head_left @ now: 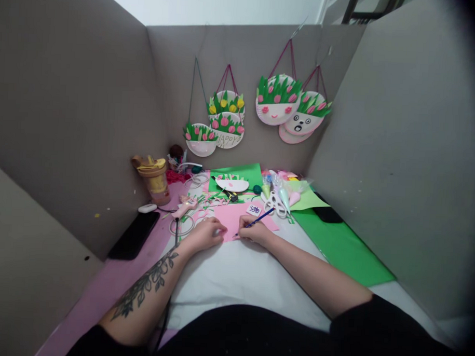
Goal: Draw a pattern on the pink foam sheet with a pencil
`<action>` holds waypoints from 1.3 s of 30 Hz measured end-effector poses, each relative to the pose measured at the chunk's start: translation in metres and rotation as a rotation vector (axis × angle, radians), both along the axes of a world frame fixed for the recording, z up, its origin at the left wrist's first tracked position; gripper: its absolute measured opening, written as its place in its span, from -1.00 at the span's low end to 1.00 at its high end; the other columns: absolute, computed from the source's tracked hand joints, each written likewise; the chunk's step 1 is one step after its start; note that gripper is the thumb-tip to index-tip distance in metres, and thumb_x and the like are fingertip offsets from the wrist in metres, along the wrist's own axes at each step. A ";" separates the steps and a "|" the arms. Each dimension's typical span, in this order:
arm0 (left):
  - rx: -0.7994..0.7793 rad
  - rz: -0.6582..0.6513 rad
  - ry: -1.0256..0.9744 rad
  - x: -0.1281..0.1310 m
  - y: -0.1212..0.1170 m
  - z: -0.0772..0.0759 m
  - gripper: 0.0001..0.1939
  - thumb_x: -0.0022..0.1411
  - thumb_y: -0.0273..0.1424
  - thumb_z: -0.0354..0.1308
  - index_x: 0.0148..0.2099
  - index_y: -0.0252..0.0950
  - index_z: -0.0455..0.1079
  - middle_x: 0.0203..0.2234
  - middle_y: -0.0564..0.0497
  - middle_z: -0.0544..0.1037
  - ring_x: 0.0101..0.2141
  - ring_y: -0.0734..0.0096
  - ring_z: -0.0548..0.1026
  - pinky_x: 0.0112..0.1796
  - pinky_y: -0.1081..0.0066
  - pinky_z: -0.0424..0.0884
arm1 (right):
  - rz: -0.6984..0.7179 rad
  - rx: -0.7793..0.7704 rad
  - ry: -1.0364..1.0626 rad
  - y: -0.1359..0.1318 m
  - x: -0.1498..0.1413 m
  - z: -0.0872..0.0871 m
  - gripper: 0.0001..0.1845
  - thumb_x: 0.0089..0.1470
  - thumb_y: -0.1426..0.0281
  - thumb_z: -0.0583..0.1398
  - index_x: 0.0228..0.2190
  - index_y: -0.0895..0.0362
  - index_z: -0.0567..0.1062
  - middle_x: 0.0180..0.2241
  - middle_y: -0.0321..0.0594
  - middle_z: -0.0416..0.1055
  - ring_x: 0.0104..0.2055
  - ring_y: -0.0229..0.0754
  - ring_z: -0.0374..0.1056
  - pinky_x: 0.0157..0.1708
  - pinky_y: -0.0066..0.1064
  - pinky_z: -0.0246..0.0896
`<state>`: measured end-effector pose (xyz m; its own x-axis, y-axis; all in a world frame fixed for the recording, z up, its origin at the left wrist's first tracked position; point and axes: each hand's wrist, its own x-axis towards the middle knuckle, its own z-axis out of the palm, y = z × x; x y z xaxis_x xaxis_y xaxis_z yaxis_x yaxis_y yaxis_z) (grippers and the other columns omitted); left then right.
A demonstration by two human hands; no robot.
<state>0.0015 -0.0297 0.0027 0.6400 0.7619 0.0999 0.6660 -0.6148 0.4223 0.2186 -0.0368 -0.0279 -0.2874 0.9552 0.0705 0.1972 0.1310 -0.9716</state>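
Observation:
My right hand [253,231] holds a blue pen [259,219] with its tip down on a pink paper sheet [232,215] lying on the table. My left hand [205,233] rests flat on the left edge of that pink sheet, fingers curled, pinning it. White scissors [275,202] lie just beyond my right hand. A paper plate [232,184] with green cut-outs sits on a green sheet [241,173] further back.
A yellow-lidded cup [155,180] and a black phone [134,235] are at the left. A pink glue gun [184,207] lies near them. A large green paper [340,244] and a dark phone [327,215] lie right. Decorated plates [277,101] hang on the grey partition walls.

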 end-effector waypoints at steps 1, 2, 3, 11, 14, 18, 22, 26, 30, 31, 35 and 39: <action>0.003 -0.003 -0.001 0.000 0.000 -0.001 -0.67 0.10 -0.37 0.13 -0.06 -0.20 0.50 -0.13 -0.07 0.48 -0.11 0.24 0.42 -0.03 0.33 0.29 | -0.021 0.014 0.006 0.000 -0.001 0.000 -0.90 -0.27 0.51 0.17 -0.65 0.13 0.31 -0.71 -0.43 0.25 -0.66 -0.36 0.09 -0.62 -0.50 -0.06; 0.008 -0.006 -0.003 0.000 0.001 -0.002 -0.67 0.10 -0.37 0.13 -0.06 -0.20 0.50 -0.13 -0.07 0.48 -0.11 0.24 0.42 -0.03 0.33 0.29 | -0.045 0.034 0.002 0.000 -0.002 0.000 -0.90 -0.26 0.51 0.18 -0.64 0.13 0.32 -0.69 -0.41 0.28 -0.64 -0.35 0.12 -0.60 -0.50 -0.02; 0.013 -0.008 -0.005 -0.001 0.001 -0.003 -0.67 0.10 -0.37 0.13 -0.06 -0.19 0.50 -0.14 -0.07 0.48 -0.11 0.24 0.42 -0.04 0.33 0.29 | -0.069 0.059 -0.014 0.000 -0.003 0.000 -0.90 -0.25 0.49 0.19 -0.63 0.13 0.32 -0.66 -0.40 0.30 -0.61 -0.34 0.15 -0.58 -0.50 0.00; 0.031 -0.013 0.001 -0.002 0.002 -0.006 -0.67 0.11 -0.34 0.13 -0.06 -0.18 0.50 -0.14 -0.07 0.48 -0.12 0.23 0.42 -0.05 0.31 0.29 | -0.131 0.174 -0.135 0.002 -0.006 0.000 -0.79 -0.20 0.40 0.26 -0.65 0.12 0.29 -0.63 -0.38 0.30 -0.53 -0.29 0.19 -0.53 -0.47 0.03; 0.032 -0.011 0.000 -0.002 0.002 -0.006 -0.66 0.09 -0.35 0.13 -0.05 -0.18 0.50 -0.13 -0.07 0.49 -0.11 0.23 0.41 -0.04 0.31 0.29 | -0.132 0.158 -0.115 0.002 -0.005 -0.002 -0.77 -0.20 0.39 0.26 -0.65 0.12 0.27 -0.63 -0.38 0.29 -0.53 -0.29 0.17 -0.52 -0.47 0.03; 0.031 -0.008 0.000 -0.002 0.002 -0.005 -0.66 0.09 -0.37 0.12 -0.06 -0.19 0.50 -0.14 -0.07 0.49 -0.11 0.23 0.41 -0.04 0.31 0.29 | -0.131 0.176 -0.139 0.003 -0.004 -0.003 -0.79 -0.20 0.41 0.25 -0.65 0.12 0.28 -0.61 -0.38 0.28 -0.52 -0.29 0.18 -0.51 -0.47 0.03; 0.028 -0.012 -0.004 -0.001 0.002 -0.005 -0.66 0.09 -0.37 0.12 -0.05 -0.19 0.50 -0.14 -0.07 0.49 -0.10 0.23 0.41 -0.03 0.32 0.29 | -0.123 0.194 -0.166 0.004 -0.005 -0.004 -0.81 -0.20 0.43 0.23 -0.65 0.12 0.28 -0.60 -0.38 0.27 -0.51 -0.29 0.17 -0.51 -0.47 0.02; 0.028 -0.014 -0.003 -0.002 0.002 -0.005 -0.66 0.09 -0.37 0.13 -0.05 -0.19 0.50 -0.14 -0.07 0.49 -0.10 0.23 0.41 -0.03 0.32 0.29 | -0.108 0.220 -0.181 0.004 -0.005 -0.003 -0.84 -0.20 0.44 0.22 -0.64 0.12 0.30 -0.59 -0.37 0.28 -0.50 -0.29 0.17 -0.51 -0.47 0.02; 0.028 -0.010 -0.001 -0.002 0.002 -0.005 -0.67 0.10 -0.36 0.12 -0.06 -0.18 0.50 -0.15 -0.06 0.49 -0.11 0.23 0.41 -0.04 0.32 0.29 | -0.095 0.218 -0.201 0.004 -0.006 -0.002 -0.84 -0.19 0.43 0.22 -0.64 0.12 0.31 -0.60 -0.37 0.29 -0.51 -0.29 0.18 -0.51 -0.47 0.03; 0.026 -0.009 0.000 -0.002 0.002 -0.005 -0.67 0.10 -0.36 0.12 -0.06 -0.18 0.50 -0.14 -0.06 0.49 -0.11 0.23 0.42 -0.04 0.32 0.29 | -0.093 0.215 -0.208 0.004 -0.006 -0.002 -0.84 -0.19 0.42 0.23 -0.64 0.12 0.31 -0.60 -0.37 0.30 -0.51 -0.29 0.18 -0.51 -0.47 0.03; 0.031 -0.011 -0.006 -0.001 0.002 -0.006 -0.68 0.11 -0.36 0.12 -0.07 -0.18 0.51 -0.15 -0.06 0.49 -0.11 0.24 0.42 -0.05 0.33 0.30 | -0.066 0.201 -0.213 0.004 -0.006 -0.002 -0.84 -0.19 0.41 0.24 -0.64 0.13 0.33 -0.61 -0.37 0.30 -0.53 -0.30 0.18 -0.52 -0.48 0.02; 0.036 -0.014 -0.010 -0.002 0.002 -0.006 -0.68 0.11 -0.36 0.12 -0.06 -0.18 0.50 -0.15 -0.06 0.49 -0.11 0.24 0.42 -0.05 0.33 0.30 | -0.033 0.142 -0.147 0.003 -0.005 -0.002 -0.87 -0.22 0.44 0.23 -0.63 0.13 0.35 -0.61 -0.36 0.33 -0.54 -0.31 0.18 -0.54 -0.49 0.03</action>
